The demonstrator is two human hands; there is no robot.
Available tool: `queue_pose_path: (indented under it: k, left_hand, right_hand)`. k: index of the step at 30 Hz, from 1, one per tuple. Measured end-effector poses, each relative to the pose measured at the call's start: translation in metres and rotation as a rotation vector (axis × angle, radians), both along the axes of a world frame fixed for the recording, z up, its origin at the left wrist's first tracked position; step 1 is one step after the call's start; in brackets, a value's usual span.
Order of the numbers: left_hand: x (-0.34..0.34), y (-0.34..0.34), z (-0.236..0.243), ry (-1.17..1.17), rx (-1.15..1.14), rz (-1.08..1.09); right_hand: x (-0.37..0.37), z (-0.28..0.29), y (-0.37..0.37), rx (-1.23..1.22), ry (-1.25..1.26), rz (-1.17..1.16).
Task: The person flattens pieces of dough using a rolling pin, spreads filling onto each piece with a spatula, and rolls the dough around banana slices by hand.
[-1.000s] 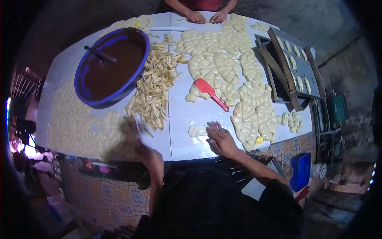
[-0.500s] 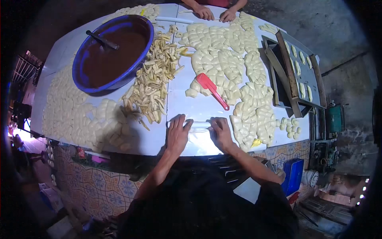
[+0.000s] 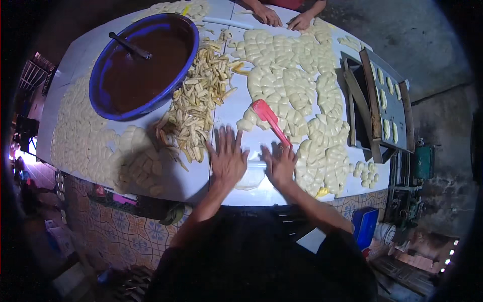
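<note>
A white rolling pin (image 3: 258,164) lies crosswise near the front edge of the table, with a thin flattened sheet of dough (image 3: 250,180) just on the near side of it. My left hand (image 3: 228,160) rests flat over the pin's left end, its fingers stretched and spread. Over the right end lies my right hand (image 3: 280,166), fingers extended and slightly apart, close to the handle of a red spatula (image 3: 266,115). That spatula leans across pale dough pieces (image 3: 282,90). The palms hide both ends of the pin.
On the left stands a blue basin (image 3: 193,50) of brown filling with a dark-handled utensil (image 3: 130,46). Sliced bananas (image 3: 193,110) are heaped beside it, and more dough (image 3: 90,146) spreads leftward. Stacked trays (image 3: 397,108) sit right. Another person's hands (image 3: 284,19) work at the far edge.
My hands have slid forward over the rolling pin; the fingers, curled on its ends before, are now stretched out beyond it. The view has shifted slightly.
</note>
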State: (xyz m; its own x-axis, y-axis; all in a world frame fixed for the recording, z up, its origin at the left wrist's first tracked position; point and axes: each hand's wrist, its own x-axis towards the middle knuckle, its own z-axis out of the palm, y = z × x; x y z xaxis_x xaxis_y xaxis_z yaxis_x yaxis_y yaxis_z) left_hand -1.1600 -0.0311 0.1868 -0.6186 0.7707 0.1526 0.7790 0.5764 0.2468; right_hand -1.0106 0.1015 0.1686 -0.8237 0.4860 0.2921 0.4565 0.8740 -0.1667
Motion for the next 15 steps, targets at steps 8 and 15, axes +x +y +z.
queue_pose_path:
  k: [8, 15]
  left_hand:
    - [-0.065, 0.084, 0.004, 0.138, 0.096, 0.096]
    - [-0.025, 0.037, 0.006, 0.142, 0.041, -0.600]
  right_hand:
    - [-0.042, 0.026, 0.043, -0.144, 0.080, -0.093]
    - [-0.090, 0.041, 0.098, -0.309, 0.173, -0.074]
